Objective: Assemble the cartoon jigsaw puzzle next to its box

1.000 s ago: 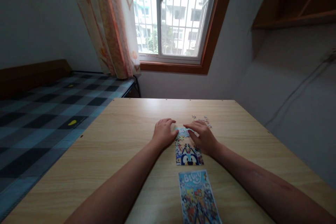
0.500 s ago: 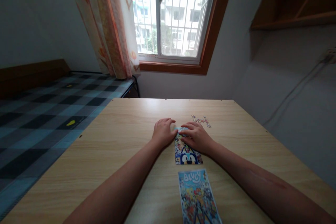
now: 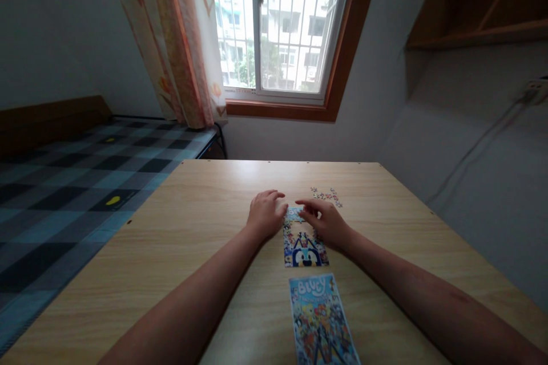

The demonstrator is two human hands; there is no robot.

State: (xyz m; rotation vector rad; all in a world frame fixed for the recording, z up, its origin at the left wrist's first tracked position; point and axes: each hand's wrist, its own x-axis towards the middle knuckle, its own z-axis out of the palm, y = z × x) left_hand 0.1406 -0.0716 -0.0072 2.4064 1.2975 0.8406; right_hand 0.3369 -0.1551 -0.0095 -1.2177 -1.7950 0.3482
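A partly assembled jigsaw puzzle [image 3: 306, 256] lies flat on the table, a blue cartoon dog's face at its near edge and a bare gap in its middle. My left hand [image 3: 266, 214] rests at the puzzle's upper left edge, its fingers bent but apart, holding nothing that I can see. Over the upper right edge is my right hand [image 3: 327, 222], with index finger and thumb apart and the other fingers curled; no piece shows between them. Closer to me lies a printed picture sheet [image 3: 323, 319] headed "Bluey". Several loose jigsaw pieces [image 3: 329, 196] lie beyond my right hand.
The wooden table [image 3: 205, 199] has its far edge below a barred window [image 3: 291, 28]. A bed with a checked cover [image 3: 141, 165] stands to the left, under a patterned curtain [image 3: 184, 40]. A wooden shelf [image 3: 483, 34] and a cable [image 3: 475, 148] are on the right wall.
My right hand has drawn slightly right, with its fingers more curled, uncovering the gap in the puzzle's middle. The left hand stays almost where it was.
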